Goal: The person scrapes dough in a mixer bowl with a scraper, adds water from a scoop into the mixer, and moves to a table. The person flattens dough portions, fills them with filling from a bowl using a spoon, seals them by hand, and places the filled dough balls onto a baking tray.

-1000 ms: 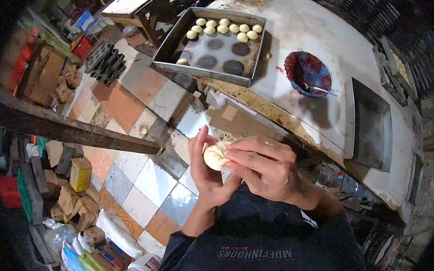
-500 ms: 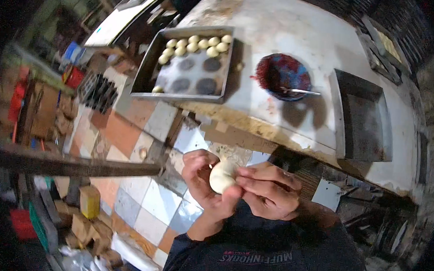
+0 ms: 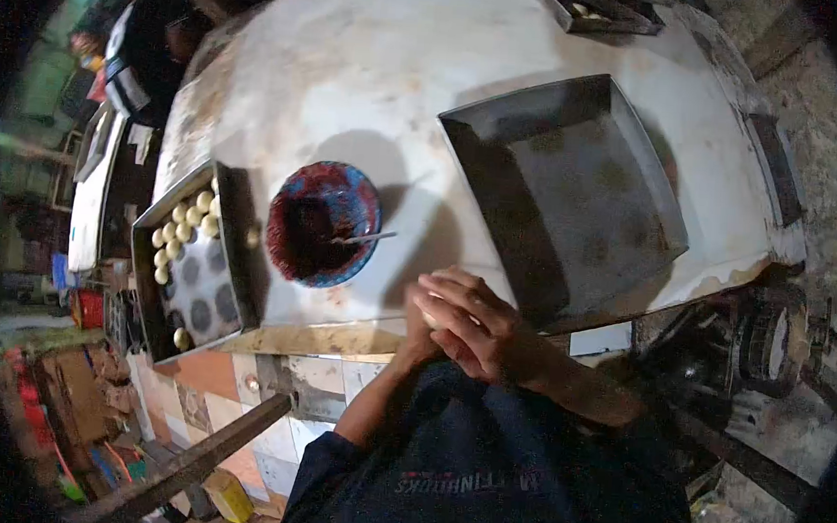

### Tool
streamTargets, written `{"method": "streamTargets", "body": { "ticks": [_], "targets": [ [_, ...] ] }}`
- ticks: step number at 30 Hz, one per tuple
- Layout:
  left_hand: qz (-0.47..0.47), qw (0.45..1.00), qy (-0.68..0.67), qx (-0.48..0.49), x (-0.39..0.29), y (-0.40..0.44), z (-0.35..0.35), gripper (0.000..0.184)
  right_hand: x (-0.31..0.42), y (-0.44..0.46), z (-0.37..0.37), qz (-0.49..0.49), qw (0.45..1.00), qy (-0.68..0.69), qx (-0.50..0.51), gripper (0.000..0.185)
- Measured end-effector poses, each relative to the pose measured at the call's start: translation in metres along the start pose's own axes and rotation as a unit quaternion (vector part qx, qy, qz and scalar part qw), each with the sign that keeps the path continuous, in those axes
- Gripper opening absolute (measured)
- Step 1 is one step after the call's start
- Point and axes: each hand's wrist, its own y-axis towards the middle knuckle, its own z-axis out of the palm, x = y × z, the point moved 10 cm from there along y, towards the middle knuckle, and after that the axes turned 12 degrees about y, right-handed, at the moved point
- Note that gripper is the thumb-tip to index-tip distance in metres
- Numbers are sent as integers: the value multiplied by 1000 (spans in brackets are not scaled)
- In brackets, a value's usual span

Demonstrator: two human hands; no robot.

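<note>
My left hand (image 3: 417,327) and my right hand (image 3: 477,325) are closed together in front of my chest, near the table's front edge. Between the palms sits a ball of dough (image 3: 430,320), almost wholly covered; only a pale bit shows among the fingers. My right fingers lie across the top, over the left palm. Just beyond and to the left is a blue bowl (image 3: 373,259) smeared with dark red filling, a spoon (image 3: 367,238) resting in it. Farther left, a metal tray (image 3: 246,294) holds several pale dough balls (image 3: 194,216) along its far and left sides.
On the right of the white table (image 3: 391,78) lies a large dark baking pan (image 3: 591,176). Another tray (image 3: 610,24) stands at the far edge. A wooden bar (image 3: 186,463) crosses the lower left above the tiled floor (image 3: 212,372). Machinery (image 3: 763,345) stands at lower right.
My view has swung to the right, so tray and bowl appear farther left. The dough ball, held in my fingers before, is now enclosed between both palms, and my hands are nearer the table.
</note>
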Motion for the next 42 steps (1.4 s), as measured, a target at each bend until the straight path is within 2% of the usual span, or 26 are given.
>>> {"method": "streamTargets", "body": {
  "ticks": [1, 3, 4, 5, 6, 8, 10, 12, 14, 17, 19, 20, 21, 22, 23, 24, 26, 28, 29, 30, 31, 32, 33, 37, 40, 42],
  "targets": [
    [-9, 1000, -1, 3, 2, 13, 16, 39, -19, -9, -1, 4, 1000, -24, -4, 31],
    [84, 966, -142, 197, -36, 27, 74, 36, -55, -23, -23, 61, 997, 3, -53, 24],
    [79, 967, -149, 191, -43, 28, 80, 36, -69, -29, -31, 69, 997, 8, -47, 24],
    [66, 983, 94, 146, -47, 27, 85, 37, -98, -38, -42, 140, 986, 72, -55, 27],
    [49, 938, 331, 94, -54, 26, 82, 40, -127, -46, -48, 208, 967, 133, -61, 29],
    [40, 939, 328, 91, -77, 21, 75, 46, -174, -60, -72, 267, 937, 160, -161, 28],
    [4, 929, 353, 109, -84, 14, 47, 65, -213, -52, -82, 273, 951, 57, -136, 30],
    [42, 956, 281, 70, -102, 2, 19, 55, -233, -63, -79, 269, 955, -47, -113, 34],
    [46, 960, 275, 20, -123, -19, -11, 47, -247, -72, -41, 230, 943, -220, 99, 56],
    [95, 960, 261, -38, -149, -58, -60, 35, -261, -85, -30, 287, 907, -249, 182, 73],
    [107, 958, 232, -130, -164, -89, -111, 31, -241, -63, -37, 254, 944, -174, 121, 67],
    [158, 921, 280, -219, -177, -106, -152, 23, -222, -48, -47, 244, 946, -208, 56, 64],
    [224, 901, 194, -317, -192, -125, -196, 15, -199, -35, -56, 234, 941, -243, -14, 61],
    [279, 847, 271, -362, -221, -137, -236, 8, -177, -23, -63, 217, 936, -268, -71, 58],
    [254, 828, 293, -406, -236, -145, -284, 10, -156, -15, -67, 201, 925, -296, -130, 55],
    [237, 773, 333, -485, -256, -155, -329, 19, -144, -9, -52, 190, 926, -297, -133, 55],
    [121, 656, 480, -569, -275, -144, -424, 55, -119, -7, -47, 169, 923, -186, -291, 43],
    [95, 698, 495, -509, -264, -80, -532, 65, -97, 15, -13, 161, 933, -207, -246, 39],
    [24, 693, 534, -484, -286, -67, -507, 62, -90, 27, 8, 168, 939, -224, -198, 36],
    [1, 648, 621, -442, -298, -39, -497, 58, -78, 36, 21, 162, 939, -228, -201, 36],
    [19, 662, 660, -354, -282, -1, -505, 52, -69, 47, 36, 165, 943, -220, -186, 29],
    [39, 570, 731, -374, -279, 14, -504, 46, -61, 57, 50, 165, 948, -211, -172, 23],
    [99, 553, 708, -427, -294, 0, -468, 42, -53, 64, 56, 153, 948, -216, -177, 23],
    [144, 646, 565, -493, -306, -66, -416, 35, -38, 89, 70, 108, 971, -115, -179, 19],
    [303, 579, 547, -523, -309, -128, -320, 32, -50, 90, 88, 145, 974, 34, -169, 19],
    [312, 666, 499, -458, -295, -138, -256, 42, -71, 88, 114, 194, 951, 197, -140, 27]
  ]
}}
